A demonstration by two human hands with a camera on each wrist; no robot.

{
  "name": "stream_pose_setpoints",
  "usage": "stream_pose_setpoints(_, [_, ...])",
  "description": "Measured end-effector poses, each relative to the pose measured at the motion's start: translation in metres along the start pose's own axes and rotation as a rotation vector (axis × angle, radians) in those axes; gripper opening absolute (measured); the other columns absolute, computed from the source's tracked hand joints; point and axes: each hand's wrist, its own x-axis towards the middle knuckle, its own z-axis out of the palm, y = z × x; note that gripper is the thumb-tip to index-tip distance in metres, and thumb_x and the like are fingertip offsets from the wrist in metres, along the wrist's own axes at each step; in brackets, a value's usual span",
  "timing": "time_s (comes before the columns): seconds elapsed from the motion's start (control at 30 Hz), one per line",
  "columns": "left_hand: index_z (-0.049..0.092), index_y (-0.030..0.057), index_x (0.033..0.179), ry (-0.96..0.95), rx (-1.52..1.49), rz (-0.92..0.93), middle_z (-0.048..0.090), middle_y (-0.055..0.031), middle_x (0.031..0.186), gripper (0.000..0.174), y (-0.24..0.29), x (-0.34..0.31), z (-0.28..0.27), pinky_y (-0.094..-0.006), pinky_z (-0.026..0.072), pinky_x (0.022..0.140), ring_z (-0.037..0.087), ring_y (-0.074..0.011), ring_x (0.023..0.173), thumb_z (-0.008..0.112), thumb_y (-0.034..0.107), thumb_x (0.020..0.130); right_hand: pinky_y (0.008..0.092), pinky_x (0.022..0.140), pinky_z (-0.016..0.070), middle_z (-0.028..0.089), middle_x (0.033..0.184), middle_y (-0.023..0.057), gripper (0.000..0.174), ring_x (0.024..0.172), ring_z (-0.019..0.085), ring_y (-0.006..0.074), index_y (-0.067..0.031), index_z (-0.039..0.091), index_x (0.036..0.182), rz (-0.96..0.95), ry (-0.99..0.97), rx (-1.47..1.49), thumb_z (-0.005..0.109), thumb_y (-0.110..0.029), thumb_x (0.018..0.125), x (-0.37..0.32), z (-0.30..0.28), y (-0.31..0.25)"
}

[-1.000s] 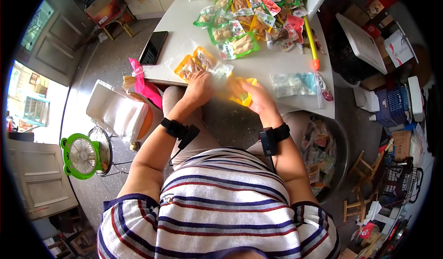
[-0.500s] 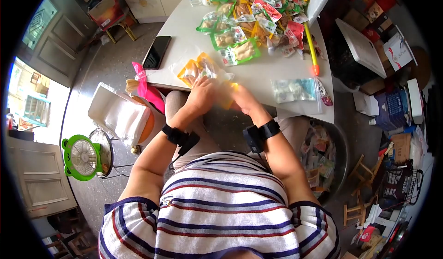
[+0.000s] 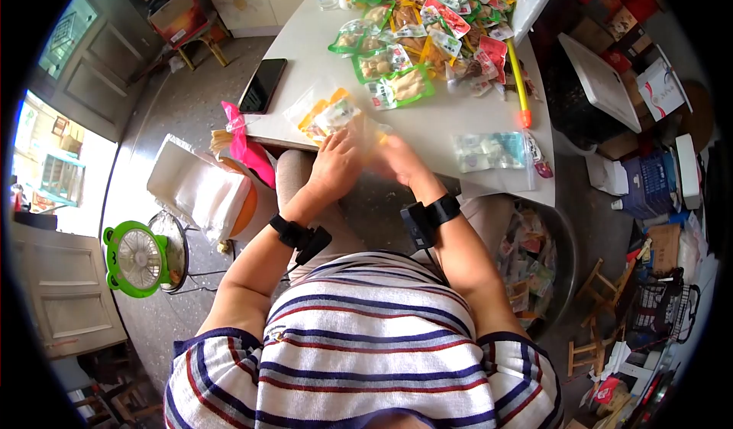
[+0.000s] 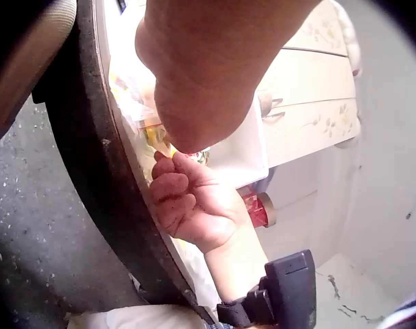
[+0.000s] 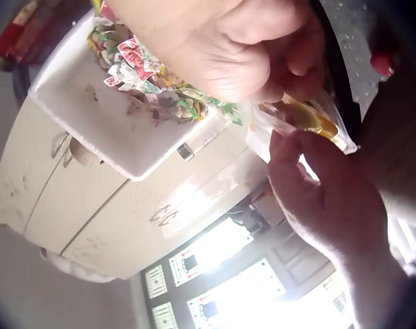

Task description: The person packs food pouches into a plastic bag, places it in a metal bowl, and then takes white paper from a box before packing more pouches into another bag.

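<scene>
At the table's near edge lies a clear plastic bag (image 3: 305, 108) with orange-edged snack packets (image 3: 330, 114) in it. My left hand (image 3: 336, 165) is at the bag's near side; in the right wrist view the left thumb and finger (image 5: 286, 140) pinch its plastic edge. Close beside it on the right is my right hand (image 3: 401, 160). Its fingers (image 4: 172, 188) are curled in the left wrist view, with thumb and forefinger pinching the bag's mouth. The plastic between the hands is blurred in the head view.
A heap of snack packets (image 3: 447, 28) covers the table's far part, by a white foam box (image 5: 105, 130). A phone (image 3: 263, 85) lies left, a filled clear bag (image 3: 489, 152) right. A yellow stick (image 3: 518, 85) lies near the right edge. A basin of packets (image 3: 531, 261) stands below.
My right hand has moved left towards the left hand. The yellow-orange packet it held out to the right is now at the bag, no longer seen apart from it.
</scene>
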Motion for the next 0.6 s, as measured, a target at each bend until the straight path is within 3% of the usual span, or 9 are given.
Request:
stream_pose_setpoints(0.03, [0.049,0.0036,0.08,0.002,0.008,0.005,0.049,-0.0086,0.097,0.015,0.0,-0.001,0.001,-0.04,0.0317,0.088,0.04,-0.0316,0.102,0.051,0.006,0.065,0.0189,0.04,0.0381,0.052,0.065,0.0009,0.013,0.048,0.048,0.0077,-0.0081,0.052,0.087,-0.012,0.011,-0.075,0.048,-0.014,0.077,0.001,-0.002,0.0])
stream_pose_setpoints(0.23, [0.05,0.004,0.083,-0.007,-0.013,0.005,0.049,-0.0084,0.098,0.019,0.0,-0.001,0.005,-0.0405,0.0321,0.087,0.04,-0.0307,0.103,0.052,0.007,0.064,0.0198,0.045,0.0406,0.054,0.072,0.0051,0.013,0.055,0.051,0.0116,-0.0057,0.05,0.087,-0.143,0.204,0.201,0.045,-0.008,0.075,0.01,0.021,0.002])
stream_pose_setpoints(0.37, [0.051,0.0053,0.088,-0.037,-0.057,-0.019,0.048,-0.0092,0.101,0.025,-0.009,-0.01,0.013,-0.0417,0.0302,0.088,0.039,-0.0307,0.104,0.054,0.009,0.064,0.0228,0.047,0.0424,0.053,0.077,0.0065,0.018,0.062,0.053,0.014,-0.003,0.048,0.091,-0.065,0.16,0.188,0.044,-0.009,0.075,0.02,0.009,0.017])
stream_pose_setpoints(0.6, [0.052,0.0107,0.095,0.048,0.242,-0.064,0.043,-0.0105,0.11,0.036,0.004,-0.021,0.021,-0.0459,0.0246,0.091,0.036,-0.0313,0.108,0.058,0.014,0.059,0.0225,0.049,0.042,0.053,0.079,0.0058,0.026,0.064,0.053,0.0137,-0.0011,0.045,0.097,-0.081,0.283,0.076,0.047,-0.013,0.074,-0.013,-0.009,0.002])
